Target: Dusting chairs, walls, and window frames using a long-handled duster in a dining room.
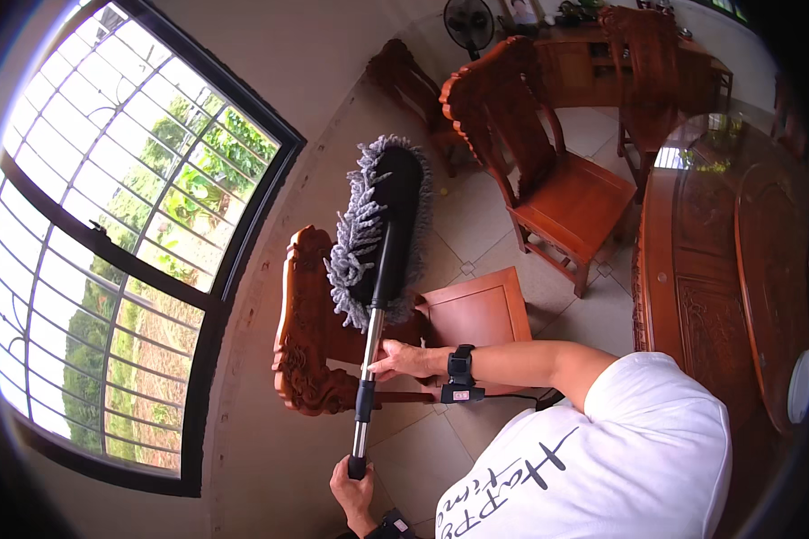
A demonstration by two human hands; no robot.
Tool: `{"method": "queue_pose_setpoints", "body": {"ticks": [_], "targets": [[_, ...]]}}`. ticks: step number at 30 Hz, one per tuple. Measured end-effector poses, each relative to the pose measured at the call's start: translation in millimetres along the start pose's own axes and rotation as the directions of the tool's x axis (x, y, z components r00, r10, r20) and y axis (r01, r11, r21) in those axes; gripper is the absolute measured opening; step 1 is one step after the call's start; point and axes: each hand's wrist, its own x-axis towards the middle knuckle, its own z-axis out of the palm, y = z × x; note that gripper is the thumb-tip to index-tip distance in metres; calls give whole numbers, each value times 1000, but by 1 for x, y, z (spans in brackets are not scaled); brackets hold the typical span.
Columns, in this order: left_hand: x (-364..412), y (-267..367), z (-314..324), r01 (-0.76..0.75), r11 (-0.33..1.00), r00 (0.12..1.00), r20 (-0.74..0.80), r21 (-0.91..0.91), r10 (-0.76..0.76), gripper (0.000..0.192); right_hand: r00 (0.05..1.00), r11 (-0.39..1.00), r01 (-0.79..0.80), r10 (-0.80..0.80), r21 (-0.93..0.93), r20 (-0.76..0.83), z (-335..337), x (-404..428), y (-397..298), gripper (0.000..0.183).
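A telescopic duster slants across the middle of the view, its grey chenille fringe point(354, 249) ringing a black oval head point(399, 195). My right hand point(401, 358) is around the metal pole point(373, 337) below the head. Lower down, my left hand point(352, 488) grips the black end point(356, 467) of the pole. The duster head is raised in front of a carved wooden chair point(303, 323), hiding part of its back; I cannot tell whether they touch. That chair's seat point(475, 310) shows beyond my right forearm.
A barred window point(121, 222) with a dark frame fills the left. Another carved armchair point(570, 202) stands beyond, near a glass-topped wooden table point(694, 283) on the right. A black fan point(469, 25) and a wooden cabinet point(566, 67) are at the back. The floor is tiled point(475, 222).
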Motion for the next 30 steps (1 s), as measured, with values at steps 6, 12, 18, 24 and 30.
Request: {"method": "queue_pose_setpoints", "body": {"ticks": [6, 12, 18, 24, 30], "targets": [[72, 43, 96, 31, 988, 920, 390, -154, 33, 31, 852, 990, -33, 100, 138, -514, -123, -47, 27, 29], [98, 103, 208, 109, 984, 708, 706, -138, 21, 31, 657, 922, -73, 332, 381, -677, -234, -107, 58, 25], [108, 186, 290, 386, 903, 471, 882, -187, -19, 21, 646, 857, 135, 304, 498, -700, -296, -132, 62, 29], [167, 263, 370, 338, 918, 323, 942, -209, 95, 19, 413, 894, 311, 179, 323, -893, -379, -148, 31, 26], [206, 322, 418, 229, 938, 178, 958, -262, 224, 19, 307, 909, 387, 32, 155, -951, -436, -200, 9, 21]]}}
